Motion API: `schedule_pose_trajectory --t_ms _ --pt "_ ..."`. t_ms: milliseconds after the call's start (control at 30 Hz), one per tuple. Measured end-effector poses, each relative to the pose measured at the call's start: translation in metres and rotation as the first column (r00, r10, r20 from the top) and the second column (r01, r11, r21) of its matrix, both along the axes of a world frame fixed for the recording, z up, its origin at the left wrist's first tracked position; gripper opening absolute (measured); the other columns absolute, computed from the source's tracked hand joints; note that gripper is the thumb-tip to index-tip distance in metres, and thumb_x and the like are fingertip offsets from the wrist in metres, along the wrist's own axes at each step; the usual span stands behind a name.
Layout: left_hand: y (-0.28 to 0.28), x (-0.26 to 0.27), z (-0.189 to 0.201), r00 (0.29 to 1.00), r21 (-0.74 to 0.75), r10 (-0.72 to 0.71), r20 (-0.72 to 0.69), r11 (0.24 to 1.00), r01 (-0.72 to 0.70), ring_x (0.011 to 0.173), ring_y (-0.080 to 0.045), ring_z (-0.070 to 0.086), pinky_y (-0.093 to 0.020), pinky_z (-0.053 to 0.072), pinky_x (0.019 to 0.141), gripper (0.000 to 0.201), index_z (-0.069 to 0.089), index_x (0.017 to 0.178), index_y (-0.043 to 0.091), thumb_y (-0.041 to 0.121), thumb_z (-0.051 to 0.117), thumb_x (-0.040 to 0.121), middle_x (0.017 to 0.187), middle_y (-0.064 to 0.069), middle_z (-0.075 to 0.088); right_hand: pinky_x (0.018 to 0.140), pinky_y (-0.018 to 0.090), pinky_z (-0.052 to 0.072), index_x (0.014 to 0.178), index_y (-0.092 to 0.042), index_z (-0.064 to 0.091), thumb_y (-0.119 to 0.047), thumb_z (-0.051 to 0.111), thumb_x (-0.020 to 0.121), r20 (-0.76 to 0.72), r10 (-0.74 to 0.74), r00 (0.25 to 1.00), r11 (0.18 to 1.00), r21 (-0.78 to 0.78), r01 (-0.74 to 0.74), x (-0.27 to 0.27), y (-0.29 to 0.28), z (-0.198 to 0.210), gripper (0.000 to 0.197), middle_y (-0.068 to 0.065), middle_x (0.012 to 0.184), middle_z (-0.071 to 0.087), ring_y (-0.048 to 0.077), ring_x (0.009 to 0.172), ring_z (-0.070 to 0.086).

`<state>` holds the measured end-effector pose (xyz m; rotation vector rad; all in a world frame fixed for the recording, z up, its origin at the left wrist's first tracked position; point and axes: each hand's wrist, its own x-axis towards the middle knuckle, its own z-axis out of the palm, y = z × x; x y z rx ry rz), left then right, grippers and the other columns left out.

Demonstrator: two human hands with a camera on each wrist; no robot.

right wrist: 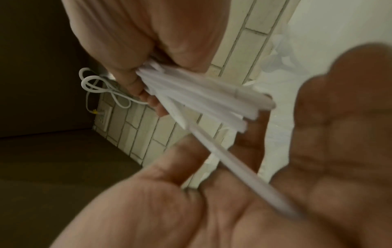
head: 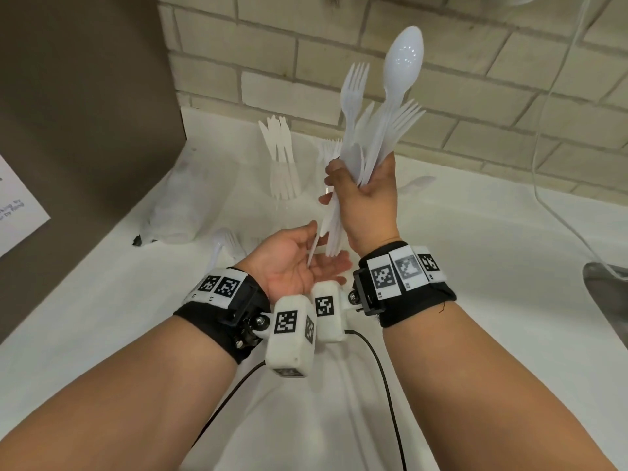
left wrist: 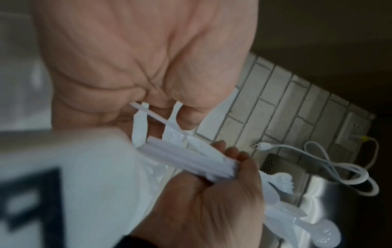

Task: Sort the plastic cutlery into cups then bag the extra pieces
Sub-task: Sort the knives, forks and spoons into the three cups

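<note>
My right hand (head: 353, 195) grips a bundle of white plastic cutlery (head: 373, 130) upright above the counter, with fork heads and one spoon bowl fanned out on top. My left hand (head: 306, 263) lies open, palm up, just under the handle ends, and one loose piece (head: 314, 248) pokes down onto the palm. The right wrist view shows that long piece (right wrist: 233, 167) crossing the left palm (right wrist: 233, 209). At the back stand a clear cup of knives (head: 280, 164) and a cup of forks (head: 328, 153). A crumpled plastic bag (head: 173, 212) lies at the left.
Loose spoons (head: 221, 246) lie by the bag and another spoon (head: 416, 183) behind my right hand. A steel sink (head: 605, 283) is at the right, with a white cord (head: 557, 185) hanging over it. A dark panel (head: 85, 96) closes the left; tiled wall behind.
</note>
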<state>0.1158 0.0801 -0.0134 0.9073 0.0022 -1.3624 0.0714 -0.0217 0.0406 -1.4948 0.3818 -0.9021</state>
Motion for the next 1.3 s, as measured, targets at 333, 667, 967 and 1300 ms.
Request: schedule_pose_trajectory --t_ms 333,667,967,1300 --pt "-0.004 0.001 0.008 0.993 0.007 0.112 -0.043 0.994 -0.111 0.072 -0.029 0.066 -0.038 0.060 0.061 0.034 0.054 0.116 0.005 0.032 0.042 0.099 0.090 -0.016 0.060 0.076 0.035 0.058 0.120 -0.013 0.045 -0.002 0.067 0.082 -0.001 -0.042 0.999 0.999 -0.008 0.042 0.004 0.011 -0.012 0.044 -0.008 0.088 0.066 0.018 0.076 0.068" --pt "-0.005 0.001 0.014 0.972 -0.075 0.234 -0.026 0.969 -0.236 0.079 -0.021 0.062 -0.036 0.057 0.075 0.033 0.056 0.123 -0.001 0.012 0.038 0.099 0.090 -0.013 0.063 0.080 0.038 0.057 0.106 -0.028 0.050 -0.005 0.072 0.072 -0.088 -0.049 0.995 0.998 -0.055 0.044 0.002 0.016 -0.023 0.047 -0.001 0.086 0.066 0.014 0.080 0.067" --pt "-0.005 0.000 0.022 0.943 -0.119 0.328 -0.053 0.936 -0.332 0.087 -0.024 0.066 -0.036 0.057 0.077 0.030 0.059 0.116 -0.004 0.001 0.039 0.095 0.104 -0.017 0.067 0.073 0.030 0.058 0.094 -0.014 0.060 -0.007 0.079 0.067 -0.157 -0.065 0.986 0.998 -0.031 0.061 0.000 0.014 -0.031 0.033 -0.004 0.080 0.068 0.008 0.076 0.067" --pt "-0.009 0.000 0.021 0.914 -0.010 0.401 -0.056 0.916 -0.402 0.094 -0.025 0.065 -0.042 0.058 0.073 0.031 0.059 0.118 0.004 0.009 0.036 0.098 0.115 -0.015 0.067 0.072 0.036 0.060 0.082 -0.001 0.071 0.007 0.072 0.067 -0.186 0.024 0.982 0.996 0.084 -0.009 0.000 0.015 -0.029 0.017 0.006 0.077 0.072 0.017 0.072 0.070"
